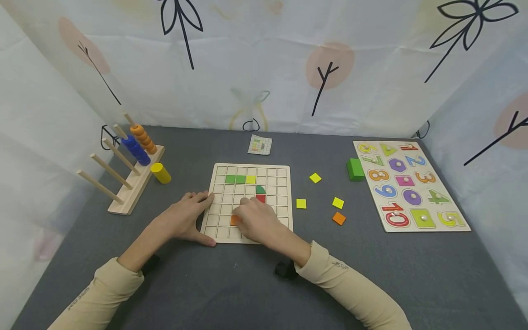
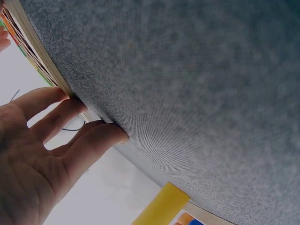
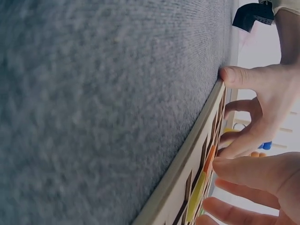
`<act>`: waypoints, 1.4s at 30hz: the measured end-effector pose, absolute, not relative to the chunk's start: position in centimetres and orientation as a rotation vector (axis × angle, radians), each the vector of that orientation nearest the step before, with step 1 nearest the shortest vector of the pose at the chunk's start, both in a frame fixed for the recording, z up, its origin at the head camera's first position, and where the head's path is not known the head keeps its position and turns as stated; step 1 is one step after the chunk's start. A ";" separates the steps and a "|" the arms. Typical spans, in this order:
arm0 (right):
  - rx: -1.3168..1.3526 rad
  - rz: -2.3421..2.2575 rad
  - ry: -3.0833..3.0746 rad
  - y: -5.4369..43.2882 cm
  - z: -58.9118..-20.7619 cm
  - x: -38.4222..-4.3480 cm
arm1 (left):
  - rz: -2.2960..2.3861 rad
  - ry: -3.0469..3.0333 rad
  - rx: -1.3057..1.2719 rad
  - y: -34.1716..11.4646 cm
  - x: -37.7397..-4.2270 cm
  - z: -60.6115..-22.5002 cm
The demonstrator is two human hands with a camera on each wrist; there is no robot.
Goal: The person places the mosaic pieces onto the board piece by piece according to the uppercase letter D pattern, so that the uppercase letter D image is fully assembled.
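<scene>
A square wooden grid board (image 1: 217,199) lies flat on the table. My left hand (image 1: 185,217) rests along its left edge, thumb at the near corner and fingers spread against the side. Over the board's lower middle is my right hand (image 1: 257,222), fingertips down on the grid. Its thumb touches an orange tile (image 3: 209,159) set in a square, and a yellow tile (image 3: 196,197) sits beside that one, hidden under the hand in the head view. Farther up are two green tiles (image 1: 235,179), a yellow tile (image 1: 250,179), a green quarter-round tile (image 1: 261,189) and a red tile (image 1: 260,198).
Loose yellow tiles (image 1: 315,178) and an orange tile (image 1: 339,218) lie right of the board. Beyond them are a green block (image 1: 355,169) and a number puzzle (image 1: 373,206). A peg stand (image 1: 140,176) and yellow cylinder (image 1: 161,173) stand left; a pattern card (image 1: 260,145) lies behind.
</scene>
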State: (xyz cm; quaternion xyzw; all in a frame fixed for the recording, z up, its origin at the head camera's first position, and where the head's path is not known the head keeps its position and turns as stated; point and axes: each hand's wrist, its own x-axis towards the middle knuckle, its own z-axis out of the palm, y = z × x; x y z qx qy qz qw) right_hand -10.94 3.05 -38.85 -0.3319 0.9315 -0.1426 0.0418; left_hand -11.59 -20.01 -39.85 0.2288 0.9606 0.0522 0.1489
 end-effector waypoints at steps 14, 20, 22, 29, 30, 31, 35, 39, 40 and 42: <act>-0.861 -0.533 2.862 6.7 -38.3 -11.4 | 0.128 2.763 0.643 -19.8 -11.6 -39.8; -0.772 -0.476 2.904 9.5 -38.2 -11.4 | 0.130 2.762 0.641 -19.9 -11.6 -39.8; -0.744 -0.448 2.921 10.4 -38.1 -11.4 | 0.132 2.761 0.638 -19.9 -11.5 -39.8; -0.673 -0.372 2.983 13.8 -38.1 -10.8 | 0.136 2.760 0.634 -19.9 -11.5 -39.8; -0.656 -0.357 2.992 14.3 -38.1 -10.7 | 0.137 2.759 0.633 -19.9 -11.5 -39.8; -0.638 -0.338 3.001 14.9 -38.2 -10.6 | 0.137 2.759 0.633 -19.9 -11.5 -39.8; -0.567 -0.293 3.012 17.2 -38.3 -10.1 | 0.141 2.758 0.628 -19.8 -11.6 -39.8; -0.502 -0.295 3.018 19.4 -38.3 -9.5 | 0.143 2.758 0.618 -19.8 -11.6 -39.7; -0.489 -0.298 3.023 19.9 -38.3 -9.4 | 0.141 2.759 0.617 -19.8 -11.6 -39.7; -0.471 -0.309 3.026 20.8 -38.4 -9.2 | 0.139 2.759 0.616 -19.8 -11.6 -39.8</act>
